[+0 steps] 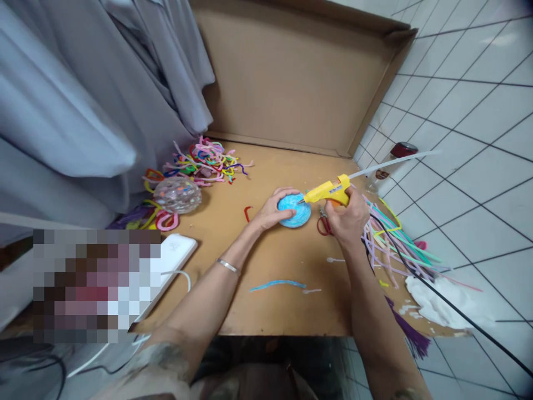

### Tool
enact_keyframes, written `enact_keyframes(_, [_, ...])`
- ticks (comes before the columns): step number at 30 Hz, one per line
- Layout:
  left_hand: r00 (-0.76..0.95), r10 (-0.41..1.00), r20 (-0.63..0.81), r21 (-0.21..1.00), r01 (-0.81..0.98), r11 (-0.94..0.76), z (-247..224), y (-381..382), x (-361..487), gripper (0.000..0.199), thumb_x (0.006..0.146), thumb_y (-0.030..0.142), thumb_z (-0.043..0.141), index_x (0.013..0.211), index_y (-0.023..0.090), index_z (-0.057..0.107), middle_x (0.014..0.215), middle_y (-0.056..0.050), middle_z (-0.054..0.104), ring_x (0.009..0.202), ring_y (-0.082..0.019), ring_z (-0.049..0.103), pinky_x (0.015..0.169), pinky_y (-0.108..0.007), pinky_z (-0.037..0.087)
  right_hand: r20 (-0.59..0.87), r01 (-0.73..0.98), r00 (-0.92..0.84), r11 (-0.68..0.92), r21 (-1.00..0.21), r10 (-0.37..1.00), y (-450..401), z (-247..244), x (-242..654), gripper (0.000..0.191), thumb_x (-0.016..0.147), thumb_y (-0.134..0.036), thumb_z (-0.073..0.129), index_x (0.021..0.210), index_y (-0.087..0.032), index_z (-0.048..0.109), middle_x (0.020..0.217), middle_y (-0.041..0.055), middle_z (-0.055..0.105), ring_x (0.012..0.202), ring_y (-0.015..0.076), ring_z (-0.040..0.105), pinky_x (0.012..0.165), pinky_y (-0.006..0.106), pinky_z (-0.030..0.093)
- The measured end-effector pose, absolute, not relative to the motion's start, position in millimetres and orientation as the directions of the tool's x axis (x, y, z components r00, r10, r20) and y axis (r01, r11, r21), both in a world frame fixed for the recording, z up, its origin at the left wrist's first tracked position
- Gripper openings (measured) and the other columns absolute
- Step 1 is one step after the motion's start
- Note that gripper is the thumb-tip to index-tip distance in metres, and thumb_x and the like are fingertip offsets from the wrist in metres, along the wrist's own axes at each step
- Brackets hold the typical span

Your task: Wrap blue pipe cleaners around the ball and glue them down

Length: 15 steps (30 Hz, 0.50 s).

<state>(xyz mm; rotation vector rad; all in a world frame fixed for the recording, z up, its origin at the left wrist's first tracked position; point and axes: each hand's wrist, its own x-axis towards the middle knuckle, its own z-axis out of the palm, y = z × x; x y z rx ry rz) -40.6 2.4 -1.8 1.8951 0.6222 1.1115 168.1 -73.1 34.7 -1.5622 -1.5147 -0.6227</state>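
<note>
My left hand (272, 211) grips the left side of a round blue coil (297, 214), thumb on top and fingers behind it. The coil looks wound from fuzzy pipe cleaner. In my right hand (350, 216) is a yellow glue gun (328, 191), its nozzle at the coil's upper surface; whether it touches I cannot tell. A long whitish glue stick (391, 164) sticks out of the gun's back end. Red-handled scissors (323, 224) lie under the gun, partly hidden by my right hand. Nearer me a blue pipe cleaner strip (277, 285) rests on the table.
A heap of colourful pipe cleaners (208, 158) and a clear ball-like container (177, 194) are at left. Long pastel pipe cleaners (391, 239), a white cloth (437, 303) and a red-lidded jar (387, 166) are at right. A black cord (433, 294) crosses there. Cardboard (291, 78) stands behind.
</note>
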Motion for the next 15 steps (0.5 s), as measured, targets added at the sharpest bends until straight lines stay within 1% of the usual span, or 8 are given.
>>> enact_keyframes(3, [0.479, 0.748, 0.46, 0.851, 0.002, -0.524, -1.2, 1.4, -39.6, 0.06, 0.066, 0.043, 0.07, 0.121, 0.02, 0.061, 0.136, -0.012, 0.049, 0.131, -0.031, 0.045, 0.114, -0.049, 0.03, 0.83, 0.978, 0.124, 0.072, -0.193, 0.543, -75.3, 37.0, 163.5, 0.039, 0.078, -0.036, 0.054, 0.11, -0.015, 0.053, 0.1, 0.0131, 0.064, 0.094, 0.028, 0.06, 0.084, 0.041, 0.045])
enact_keyframes(7, [0.475, 0.747, 0.465, 0.847, 0.005, -0.531, -0.4, 0.2, -38.5, 0.058, 0.066, 0.04, 0.071, 0.121, 0.021, 0.062, 0.135, -0.011, 0.05, 0.131, -0.031, 0.044, 0.115, -0.05, 0.029, 0.833, 0.985, 0.117, 0.041, -0.166, 0.541, -77.9, 40.2, 158.5, 0.037, 0.08, -0.036, 0.052, 0.11, -0.016, 0.053, 0.098, 0.0129, 0.063, 0.092, 0.0283, 0.059, 0.084, 0.041, 0.043])
enact_keyframes(12, [0.477, 0.741, 0.472, 0.841, 0.009, -0.542, -0.9, 0.1, -38.0, 0.059, 0.067, 0.04, 0.071, 0.122, 0.021, 0.061, 0.135, -0.011, 0.05, 0.131, -0.031, 0.045, 0.115, -0.051, 0.029, 0.842, 0.991, 0.064, 0.063, -0.116, 0.536, -79.5, 41.8, 157.2, 0.035, 0.081, -0.037, 0.051, 0.108, -0.015, 0.054, 0.095, 0.0116, 0.063, 0.088, 0.0271, 0.058, 0.081, 0.039, 0.043])
enact_keyframes(15, [0.482, 0.739, 0.471, 0.841, 0.008, -0.541, -1.9, 1.0, -37.6, 0.059, 0.067, 0.04, 0.071, 0.122, 0.021, 0.061, 0.135, -0.011, 0.05, 0.131, -0.031, 0.044, 0.115, -0.05, 0.029, 0.848, 0.992, 0.055, 0.068, -0.106, 0.528, -79.7, 42.0, 156.7, 0.035, 0.081, -0.037, 0.051, 0.108, -0.015, 0.054, 0.093, 0.0112, 0.063, 0.088, 0.0268, 0.058, 0.081, 0.04, 0.042])
